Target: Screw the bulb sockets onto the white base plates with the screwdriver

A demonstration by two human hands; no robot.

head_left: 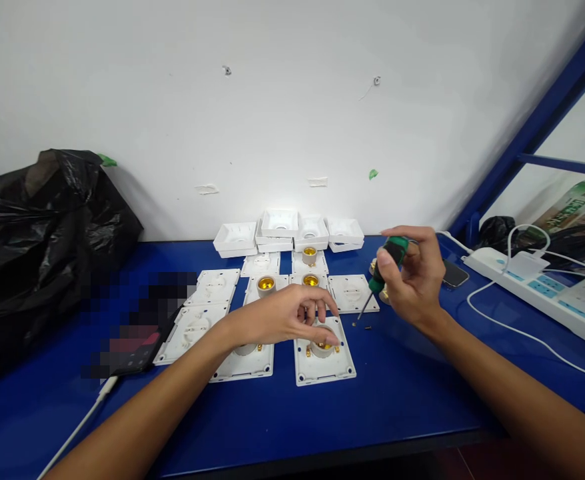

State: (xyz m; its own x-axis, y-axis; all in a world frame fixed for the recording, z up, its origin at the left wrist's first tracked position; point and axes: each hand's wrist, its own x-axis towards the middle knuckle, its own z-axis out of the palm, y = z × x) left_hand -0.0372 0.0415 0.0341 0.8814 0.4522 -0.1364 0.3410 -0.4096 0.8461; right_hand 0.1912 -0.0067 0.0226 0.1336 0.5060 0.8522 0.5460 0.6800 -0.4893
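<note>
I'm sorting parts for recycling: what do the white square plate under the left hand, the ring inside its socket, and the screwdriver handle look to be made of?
The plate looks like moulded plastic: plain white, smooth, faintly glossy. The ring seems to be brass-coloured metal, a shiny yellow glint, though a plated finish cannot be ruled out. The screwdriver handle in the right hand looks like green plastic or rubber with a black band. The left hand touches the socket.

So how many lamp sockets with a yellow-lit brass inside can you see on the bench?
3: one socket left in the middle row, one beside it, one behind. Others may be hidden under the left hand.
</note>
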